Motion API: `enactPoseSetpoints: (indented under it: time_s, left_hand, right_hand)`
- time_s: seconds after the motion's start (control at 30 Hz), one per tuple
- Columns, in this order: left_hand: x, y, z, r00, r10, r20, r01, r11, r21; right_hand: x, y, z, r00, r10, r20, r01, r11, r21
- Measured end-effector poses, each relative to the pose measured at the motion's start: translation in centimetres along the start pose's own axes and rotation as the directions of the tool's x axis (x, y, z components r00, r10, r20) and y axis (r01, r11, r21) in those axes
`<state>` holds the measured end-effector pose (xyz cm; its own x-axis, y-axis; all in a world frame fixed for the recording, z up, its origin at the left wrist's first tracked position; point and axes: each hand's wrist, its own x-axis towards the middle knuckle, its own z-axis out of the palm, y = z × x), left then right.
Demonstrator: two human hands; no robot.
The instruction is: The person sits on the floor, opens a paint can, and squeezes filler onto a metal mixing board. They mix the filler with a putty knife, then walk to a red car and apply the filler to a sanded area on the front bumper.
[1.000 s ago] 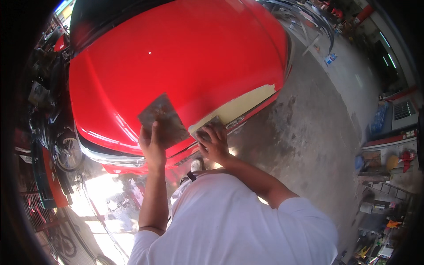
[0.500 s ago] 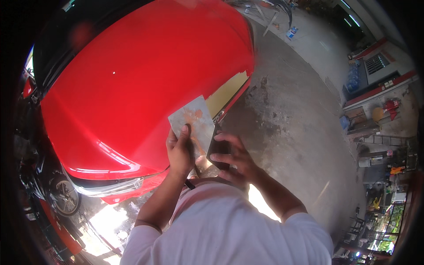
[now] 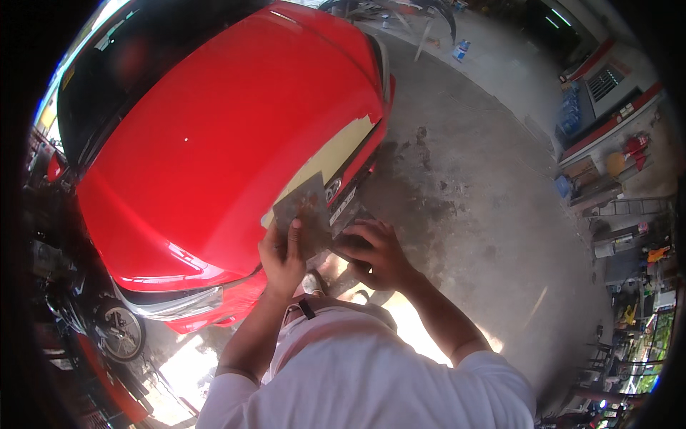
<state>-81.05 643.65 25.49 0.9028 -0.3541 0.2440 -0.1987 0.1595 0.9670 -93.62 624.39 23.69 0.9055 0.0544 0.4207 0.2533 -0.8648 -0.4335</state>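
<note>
Upright before me, my left hand (image 3: 281, 266) grips a thin, square-cornered grey plate (image 3: 307, 207) with brownish smears, its thumb lying across the face. My right hand (image 3: 383, 257) is curled beside the plate's right edge, its fingers around a dark flat piece (image 3: 348, 245) whose kind I cannot make out. Beyond both hands lies the red hood (image 3: 214, 157) of a car. A beige, filler-like patch (image 3: 331, 156) runs along the hood's front edge, and the plate hides part of it.
Below the hood's near corner shows a headlight (image 3: 179, 305). A motorcycle wheel (image 3: 120, 332) stands at the lower left. Stained concrete floor (image 3: 486, 214) spreads to the right, with a ladder (image 3: 629, 207) and cluttered shelving along the far right side.
The plate has tilted and now looks darker. Both hands have shifted slightly left, and the right fingers have curled in more. More of the beige patch and the car's front shows.
</note>
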Motion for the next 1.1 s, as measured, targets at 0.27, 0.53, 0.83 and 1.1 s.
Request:
enactPoseSetpoints:
  time_s: [0.27, 0.53, 0.83, 1.1]
  left_hand:
    - [1.5, 4.1, -7.7, 0.95, 0.099, -0.298, -0.1, 0.995, 0.01]
    - [2.5, 2.3, -15.8, 0.967, 0.019, -0.252, -0.014, 1.0, 0.023]
    - [6.2, -0.7, -18.1, 0.979, -0.147, -0.138, 0.121, 0.975, -0.185]
    - [9.8, -3.9, -21.0, 0.944, -0.296, -0.148, 0.214, 0.887, -0.409]
  right_hand:
    - [4.4, 1.9, 15.3, 0.913, 0.249, -0.322, -0.133, 0.93, 0.343]
    - [0.9, 0.1, 24.4, 0.922, 0.164, -0.35, -0.157, 0.986, 0.047]
    - [2.6, -3.4, 26.1, 0.885, 0.26, -0.387, -0.253, 0.965, 0.071]
    - [-2.5, 4.7, 11.8, 0.499, 0.845, 0.193, 0.248, -0.352, 0.903]
